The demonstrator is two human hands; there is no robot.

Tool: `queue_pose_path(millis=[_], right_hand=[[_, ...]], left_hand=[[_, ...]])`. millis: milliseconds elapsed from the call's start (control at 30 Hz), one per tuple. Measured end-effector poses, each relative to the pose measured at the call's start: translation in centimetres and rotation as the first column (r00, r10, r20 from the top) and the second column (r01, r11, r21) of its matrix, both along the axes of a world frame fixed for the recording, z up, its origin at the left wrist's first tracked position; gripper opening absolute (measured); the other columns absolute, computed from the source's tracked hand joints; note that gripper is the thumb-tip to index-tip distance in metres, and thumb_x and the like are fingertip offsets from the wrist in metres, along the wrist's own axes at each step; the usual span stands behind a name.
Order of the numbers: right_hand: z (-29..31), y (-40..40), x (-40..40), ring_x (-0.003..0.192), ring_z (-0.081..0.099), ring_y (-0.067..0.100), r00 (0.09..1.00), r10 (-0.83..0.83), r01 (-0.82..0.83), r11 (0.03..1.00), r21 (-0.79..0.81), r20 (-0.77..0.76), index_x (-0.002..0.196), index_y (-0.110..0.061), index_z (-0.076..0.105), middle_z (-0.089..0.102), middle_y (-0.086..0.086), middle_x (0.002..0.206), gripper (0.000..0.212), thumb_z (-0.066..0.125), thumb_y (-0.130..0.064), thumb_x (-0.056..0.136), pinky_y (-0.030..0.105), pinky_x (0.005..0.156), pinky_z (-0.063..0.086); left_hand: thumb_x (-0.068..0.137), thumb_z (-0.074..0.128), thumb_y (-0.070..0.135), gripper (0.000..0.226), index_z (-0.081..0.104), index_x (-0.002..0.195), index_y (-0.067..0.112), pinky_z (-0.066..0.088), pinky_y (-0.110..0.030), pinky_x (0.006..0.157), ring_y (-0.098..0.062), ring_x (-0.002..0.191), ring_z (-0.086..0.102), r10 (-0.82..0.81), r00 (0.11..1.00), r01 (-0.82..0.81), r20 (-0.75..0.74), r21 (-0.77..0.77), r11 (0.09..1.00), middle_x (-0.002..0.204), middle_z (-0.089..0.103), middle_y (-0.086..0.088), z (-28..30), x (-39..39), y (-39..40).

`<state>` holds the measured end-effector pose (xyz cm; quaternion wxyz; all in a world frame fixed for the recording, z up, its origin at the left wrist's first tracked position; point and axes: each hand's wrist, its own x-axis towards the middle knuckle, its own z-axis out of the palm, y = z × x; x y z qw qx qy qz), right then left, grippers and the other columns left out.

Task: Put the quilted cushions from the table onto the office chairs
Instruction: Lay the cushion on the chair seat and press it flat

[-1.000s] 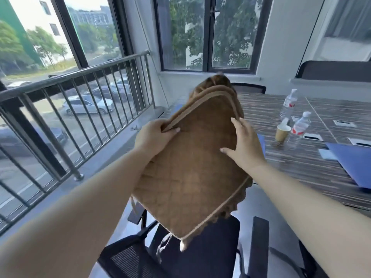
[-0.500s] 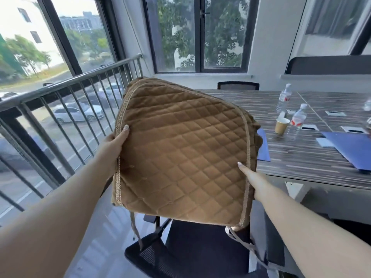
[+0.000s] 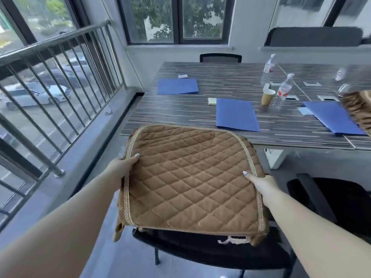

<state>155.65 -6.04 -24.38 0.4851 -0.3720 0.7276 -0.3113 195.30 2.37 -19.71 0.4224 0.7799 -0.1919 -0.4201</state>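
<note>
While both arms reach forward in the head view, a brown quilted cushion point(image 3: 190, 177) sits flat between them: soft velvety fabric, diamond stitching, a woven tan braid trimming its rounded edge, and a fabric tie dangling from the near left corner. It lies over the seat of a black mesh office chair point(image 3: 200, 247), whose dark seat edge shows just beneath the cushion's near side.

The left hand point(image 3: 122, 165) clamps the cushion's left edge, thumb on top and the other fingers hidden underneath. The right hand point(image 3: 263, 184) grips the right edge the same way, thumb pointing inward across the quilting. Both arms are bare and nearly straight, angled down toward the seat.

Just beyond the cushion stands the bench point(image 3: 180, 113), a long top with a striped dark wood-grain finish. On it lie flat blue folders point(image 3: 236, 114), one near the middle, one farther back on the left, one to the right. A tan paper cup point(image 3: 267, 96) stands beside two clear plastic water bottles point(image 3: 282, 94); what the cup holds cannot be seen. At the far right edge another brown cushion point(image 3: 359, 111) rests on the bench, blurred and partly cut off. A second black chair point(image 3: 341, 199) stands to the right, and a steel railing point(image 3: 60, 77) lines the window on the left.
</note>
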Motion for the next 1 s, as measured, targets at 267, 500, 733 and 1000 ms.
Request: queue_pose_path(millis=[267, 500, 733, 1000], right_hand=[[-7.4, 2.9, -3.5, 0.095, 0.057, 0.034, 0.993, -0.065, 0.087, 0.968, 0.236, -0.103, 0.105, 0.003, 0.059, 0.060, 0.017, 0.103, 0.050, 0.079, -0.032, 0.074, 0.040, 0.091, 0.047], [-11.6, -1.1, -4.0, 0.100, 0.059, 0.040, 0.975, -0.007, 0.076, 0.951, 0.301, -0.224, 0.111, 0.008, 0.057, 0.058, 0.016, 0.095, 0.059, 0.075, -0.037, 0.077, 0.046, 0.091, 0.049], [-15.8, -10.2, -3.9, 0.085, 0.053, 0.034, 0.949, 0.008, 0.085, 0.956, 0.280, -0.316, 0.116, 0.004, 0.053, 0.057, 0.014, 0.094, 0.057, 0.071, -0.037, 0.081, 0.040, 0.077, 0.045], [-23.3, -17.0, -1.7, 0.087, 0.058, 0.036, 0.923, -0.018, 0.105, 0.973, 0.207, -0.384, 0.119, 0.001, 0.050, 0.062, 0.019, 0.107, 0.053, 0.066, -0.037, 0.086, 0.034, 0.064, 0.038]], left_hand=[[0.074, 0.079, 0.035, 0.056, 0.057, 0.112, 0.000, 0.054, -0.045, 0.090, -0.035, 0.099, 0.064, -0.143, 0.986, 0.162, -0.082, 0.333, 0.929, 0.098, 0.064, -0.014, -7.5, -4.2, -0.9], [0.055, 0.081, 0.052, 0.093, 0.050, 0.130, 0.006, 0.053, -0.050, 0.090, -0.037, 0.106, 0.061, -0.216, 0.973, 0.227, -0.078, 0.472, 0.852, 0.121, 0.060, -0.015, -14.5, -4.8, -5.5], [0.079, 0.073, 0.035, 0.055, 0.054, 0.120, 0.003, 0.052, -0.040, 0.086, -0.032, 0.099, 0.060, -0.270, 0.961, 0.215, 0.059, 0.457, 0.863, 0.113, 0.062, -0.015, -19.4, -6.1, -13.8], [0.086, 0.068, 0.027, 0.059, 0.043, 0.131, -0.003, 0.045, -0.037, 0.083, -0.037, 0.112, 0.055, -0.288, 0.948, 0.187, 0.136, 0.493, 0.850, 0.126, 0.056, -0.020, -28.5, -5.6, -20.6]])
